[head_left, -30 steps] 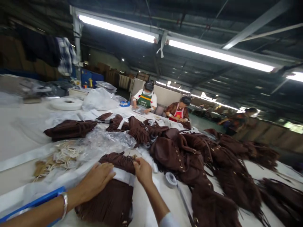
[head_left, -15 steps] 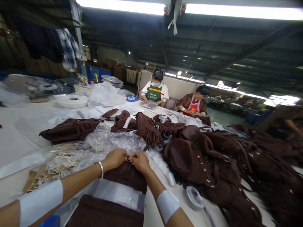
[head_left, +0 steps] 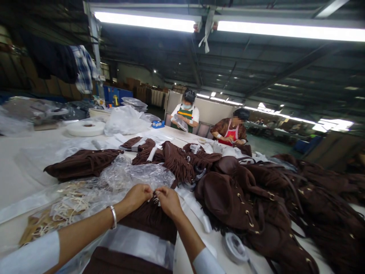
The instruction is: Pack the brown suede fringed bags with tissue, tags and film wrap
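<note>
A dark brown fringed bag (head_left: 145, 220) lies in front of me, a band of clear plastic (head_left: 137, 243) across its middle. Over its far end, my left hand (head_left: 138, 197) is closed with the fingertips pinched; whatever is between them is too small to make out. Close beside it on the right, my right hand (head_left: 169, 201) pinches a thin dark brown strand at the top of the fringe. A small gap separates the two sets of fingertips. Crumpled clear plastic (head_left: 137, 173) lies just beyond my hands.
Tan tags with white strings (head_left: 62, 209) are heaped at left. Brown bags with gold eyelets (head_left: 228, 198) pile up at right, near a tape roll (head_left: 236, 247). Further back are a white roll (head_left: 85, 128), folded brown pieces (head_left: 82, 163) and two co-workers (head_left: 185, 114) across the table.
My left hand has drawn slightly left, widening the gap between my fingertips. The view has tilted up a little. One co-worker has lifted a plastic-wrapped item off the table.
</note>
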Tool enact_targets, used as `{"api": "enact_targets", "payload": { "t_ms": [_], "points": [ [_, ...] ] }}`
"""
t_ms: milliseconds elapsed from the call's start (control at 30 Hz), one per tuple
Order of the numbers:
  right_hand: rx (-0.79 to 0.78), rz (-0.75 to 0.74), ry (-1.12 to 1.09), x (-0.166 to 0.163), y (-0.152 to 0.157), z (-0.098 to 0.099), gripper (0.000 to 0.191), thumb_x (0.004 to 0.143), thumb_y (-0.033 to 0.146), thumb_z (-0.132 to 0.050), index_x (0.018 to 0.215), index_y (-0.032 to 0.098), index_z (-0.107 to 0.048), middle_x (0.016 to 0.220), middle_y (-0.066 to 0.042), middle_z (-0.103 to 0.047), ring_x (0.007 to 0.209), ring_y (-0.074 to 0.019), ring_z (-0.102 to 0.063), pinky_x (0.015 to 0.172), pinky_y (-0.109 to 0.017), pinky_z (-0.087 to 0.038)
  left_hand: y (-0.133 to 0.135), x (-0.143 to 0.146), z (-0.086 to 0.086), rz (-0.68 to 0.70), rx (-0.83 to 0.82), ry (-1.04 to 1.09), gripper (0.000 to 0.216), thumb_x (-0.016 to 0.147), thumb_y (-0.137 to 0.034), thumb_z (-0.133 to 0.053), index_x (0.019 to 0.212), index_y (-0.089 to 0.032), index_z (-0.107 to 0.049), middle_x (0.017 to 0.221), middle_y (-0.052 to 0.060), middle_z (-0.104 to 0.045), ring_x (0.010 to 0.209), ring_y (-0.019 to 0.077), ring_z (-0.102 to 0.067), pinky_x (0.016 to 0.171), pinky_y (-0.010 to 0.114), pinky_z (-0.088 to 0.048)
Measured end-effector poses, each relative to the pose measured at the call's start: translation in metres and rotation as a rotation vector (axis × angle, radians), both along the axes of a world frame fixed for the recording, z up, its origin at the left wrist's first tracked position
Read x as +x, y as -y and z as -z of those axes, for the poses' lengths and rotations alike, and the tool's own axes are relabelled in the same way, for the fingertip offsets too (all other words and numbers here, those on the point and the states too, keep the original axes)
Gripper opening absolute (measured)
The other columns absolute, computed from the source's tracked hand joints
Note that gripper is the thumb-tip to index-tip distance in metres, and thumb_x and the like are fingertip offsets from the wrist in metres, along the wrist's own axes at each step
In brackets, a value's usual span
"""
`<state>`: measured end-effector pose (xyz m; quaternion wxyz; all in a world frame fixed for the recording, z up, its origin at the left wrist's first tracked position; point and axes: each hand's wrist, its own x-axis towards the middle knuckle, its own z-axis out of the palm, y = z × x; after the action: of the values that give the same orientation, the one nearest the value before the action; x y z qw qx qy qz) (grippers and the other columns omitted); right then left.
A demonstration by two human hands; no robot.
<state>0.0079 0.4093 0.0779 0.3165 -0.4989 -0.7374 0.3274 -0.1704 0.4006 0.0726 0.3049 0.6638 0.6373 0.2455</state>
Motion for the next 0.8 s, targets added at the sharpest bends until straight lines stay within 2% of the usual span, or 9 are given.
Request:
{"api": "enact_targets", "payload": {
  "t_ms": [167, 433, 633, 700, 800],
  "points": [
    [-0.013, 0.0, -0.032, -0.004, 0.003, -0.005, 0.014, 0.085, 0.019, -0.059, 0.091, 0.019, -0.072, 0.086, -0.001, -0.075, 0.079, -0.0153, -0.068, 0.074, -0.023, -0.047, 0.002, 0.003, 0.003, -0.039, 0.044, 0.06, 0.03, 0.093, -0.043, -0.061, 0.082, -0.015, -0.063, 0.077, -0.001, -0.064, 0.073, 0.0141, -0.063, 0.073, 0.033, -0.054],
    [0.019, 0.041, 0.065, -0.001, 0.006, -0.002, 0.011, 0.087, 0.021, -0.059, 0.085, 0.02, -0.07, 0.085, -0.001, -0.074, 0.081, -0.0152, -0.067, 0.074, -0.022, -0.044, 0.003, 0.003, 0.004, -0.051, 0.073, 0.098, 0.035, 0.093, -0.047, -0.058, 0.076, -0.016, -0.061, 0.071, -0.002, -0.062, 0.069, 0.0138, -0.061, 0.074, 0.033, -0.051],
    [0.028, 0.161, 0.222, 0.009, 0.004, 0.003, 0.018, 0.086, 0.017, -0.054, 0.089, 0.017, -0.071, 0.091, -0.01, -0.074, 0.091, -0.0238, -0.067, 0.081, -0.031, -0.044, 0.008, -0.001, -0.006, -0.06, 0.102, 0.073, 0.036, 0.094, -0.048, -0.055, 0.075, -0.017, -0.059, 0.071, -0.002, -0.061, 0.071, 0.0148, -0.06, 0.075, 0.034, -0.049],
    [0.002, 0.132, 0.238, 0.012, 0.001, 0.006, 0.018, 0.085, 0.016, -0.055, 0.089, 0.018, -0.072, 0.093, -0.009, -0.075, 0.093, -0.0232, -0.067, 0.082, -0.029, -0.045, 0.009, -0.003, -0.007, -0.062, 0.102, 0.067, 0.036, 0.094, -0.047, -0.055, 0.074, -0.017, -0.059, 0.071, -0.002, -0.061, 0.071, 0.0148, -0.06, 0.075, 0.034, -0.049],
    [-0.016, 0.061, 0.231, 0.015, -0.006, 0.01, 0.027, 0.089, 0.017, -0.053, 0.107, 0.022, -0.072, 0.109, -0.005, -0.074, 0.104, -0.0191, -0.066, 0.088, -0.025, -0.044, 0.008, -0.003, -0.003, -0.053, 0.089, 0.063, 0.035, 0.095, -0.046, -0.055, 0.077, -0.017, -0.06, 0.072, -0.002, -0.062, 0.07, 0.0144, -0.061, 0.074, 0.033, -0.05]
  ]
}}
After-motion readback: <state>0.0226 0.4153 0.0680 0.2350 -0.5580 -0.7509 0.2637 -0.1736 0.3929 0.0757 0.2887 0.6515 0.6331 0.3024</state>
